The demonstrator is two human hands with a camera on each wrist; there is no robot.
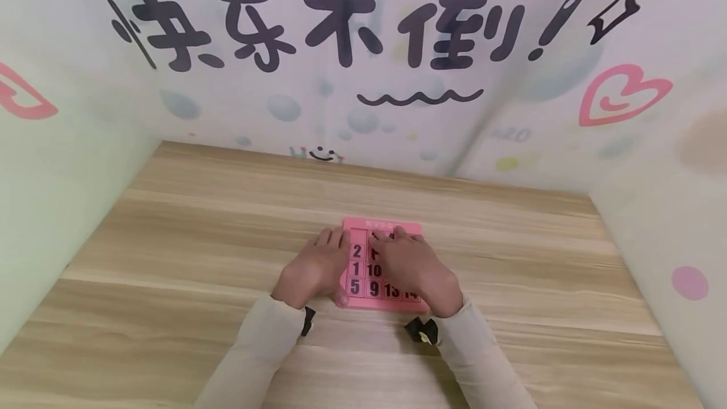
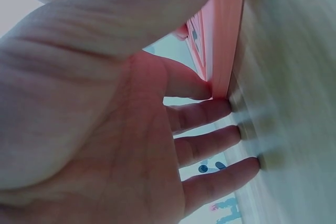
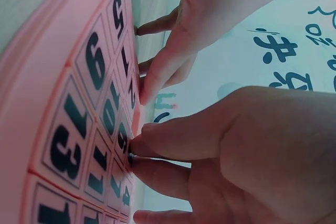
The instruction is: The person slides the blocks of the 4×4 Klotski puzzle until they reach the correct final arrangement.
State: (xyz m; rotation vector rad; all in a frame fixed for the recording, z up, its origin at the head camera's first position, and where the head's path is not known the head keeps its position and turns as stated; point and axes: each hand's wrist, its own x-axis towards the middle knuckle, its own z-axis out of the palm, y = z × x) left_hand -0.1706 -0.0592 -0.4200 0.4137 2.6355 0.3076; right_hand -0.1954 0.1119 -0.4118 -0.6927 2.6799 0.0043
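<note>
A pink number slide puzzle (image 1: pixel 383 303) lies flat on the table, its numbered tiles set in a frame. At its far left corner one tile slot shows bare pink. My left hand (image 1: pixel 319 265) is along the left side, thumb at the near corner and index finger against the edge. Its other fingers (image 2: pixel 210 142) reach straight down to the tabletop. Over the puzzle's far right part lies my right hand (image 1: pixel 410 264), its fingertips (image 3: pixel 157 174) touching tiles near the far rows. Some tiles are hidden under it. Tiles 9 (image 3: pixel 94 61) and 13 (image 3: pixel 65 135) show clearly.
The wood-grain table (image 1: pixel 187 232) spreads around the puzzle. A pale printed cloth wall (image 1: pixel 318 106) with large black characters rises behind it, and similar walls stand at the left and right.
</note>
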